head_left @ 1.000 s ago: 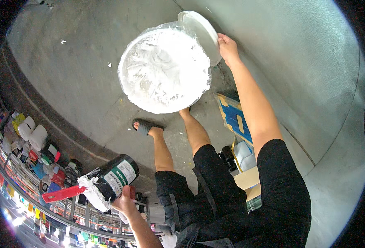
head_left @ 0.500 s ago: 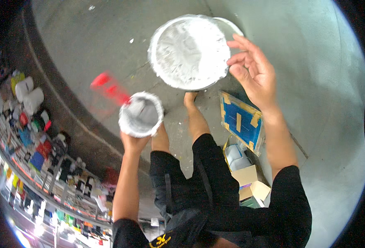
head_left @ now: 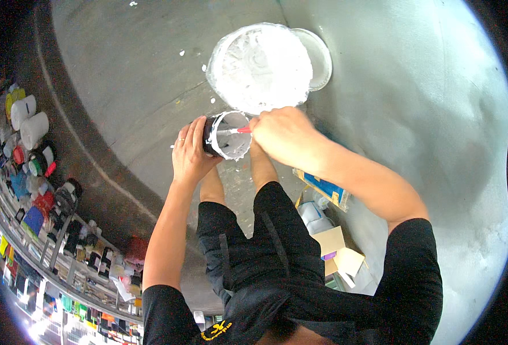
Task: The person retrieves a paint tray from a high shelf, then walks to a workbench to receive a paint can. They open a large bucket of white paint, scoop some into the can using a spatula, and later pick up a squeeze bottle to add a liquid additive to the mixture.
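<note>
A dark can (head_left: pixel 209 138) with a white-smeared rim is tilted in my left hand (head_left: pixel 191 150), whose fingers wrap round its side. My right hand (head_left: pixel 285 135) is closed round a red-handled tool (head_left: pixel 243 130). Its pale, coated shaft reaches into the can's mouth, but the far tip cannot be made out clearly. Just beyond both hands stands a wide round tub of white paste (head_left: pixel 260 66), its rim thickly smeared and its surface very bright.
A pale round lid or dish (head_left: pixel 321 60) shows behind the tub's right side. Below my right forearm are a blue taped panel (head_left: pixel 330 188) and an open cardboard box (head_left: pixel 330 240). Crowded shelving (head_left: pixel 64 241) runs along the left. White specks dot the grey floor.
My right hand has left the tub's rim and taken hold of the red handle, which earlier stuck out leftward from the can. My left hand has turned and tipped the can rightward.
</note>
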A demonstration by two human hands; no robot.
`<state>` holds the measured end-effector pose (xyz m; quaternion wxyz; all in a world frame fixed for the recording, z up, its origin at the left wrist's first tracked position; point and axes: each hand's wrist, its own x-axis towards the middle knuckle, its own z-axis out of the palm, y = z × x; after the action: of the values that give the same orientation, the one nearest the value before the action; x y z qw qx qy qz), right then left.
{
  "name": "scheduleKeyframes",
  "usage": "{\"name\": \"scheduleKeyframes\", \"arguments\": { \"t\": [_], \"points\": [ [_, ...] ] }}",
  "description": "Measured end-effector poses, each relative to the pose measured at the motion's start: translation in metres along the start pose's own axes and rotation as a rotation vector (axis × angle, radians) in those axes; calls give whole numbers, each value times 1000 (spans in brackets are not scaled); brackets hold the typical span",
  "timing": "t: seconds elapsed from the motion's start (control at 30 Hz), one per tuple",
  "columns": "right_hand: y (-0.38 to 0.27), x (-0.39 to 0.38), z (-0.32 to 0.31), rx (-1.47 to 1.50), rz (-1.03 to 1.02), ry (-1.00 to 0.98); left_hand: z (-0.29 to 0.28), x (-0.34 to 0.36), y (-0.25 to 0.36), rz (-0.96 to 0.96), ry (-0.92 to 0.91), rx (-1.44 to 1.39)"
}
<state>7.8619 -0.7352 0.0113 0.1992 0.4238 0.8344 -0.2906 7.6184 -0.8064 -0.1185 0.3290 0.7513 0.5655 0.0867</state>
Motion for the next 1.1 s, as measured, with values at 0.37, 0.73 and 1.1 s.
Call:
{"name": "scheduleKeyframes", "arguments": {
  "t": [0.37,0.73,1.1],
  "points": [
    [102,-114,15,179,442,228,23,12,-45,-323,169,85],
    [221,80,171,66,552,41,51,-31,-50,-471,56,108],
    [203,123,256,1363,917,126,54,-26,-36,-571,37,26]
  ]
}}
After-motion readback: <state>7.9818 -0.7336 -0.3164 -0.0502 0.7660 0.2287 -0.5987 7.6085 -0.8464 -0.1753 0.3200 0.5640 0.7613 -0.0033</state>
